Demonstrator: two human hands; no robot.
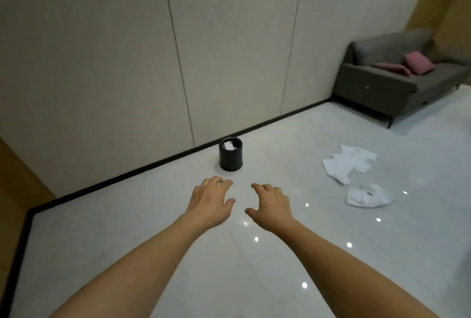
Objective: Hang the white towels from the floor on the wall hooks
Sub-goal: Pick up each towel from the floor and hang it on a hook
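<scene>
Nothing was hung yet: two towels [349, 163] lay at right on the floor [178, 215]; left hand [211, 200] and right hand [271, 206] were held out, relaxed, empty.

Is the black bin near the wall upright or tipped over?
Upright. The black bin stands on its base on the floor, open top facing up, with something white visible inside.
</scene>
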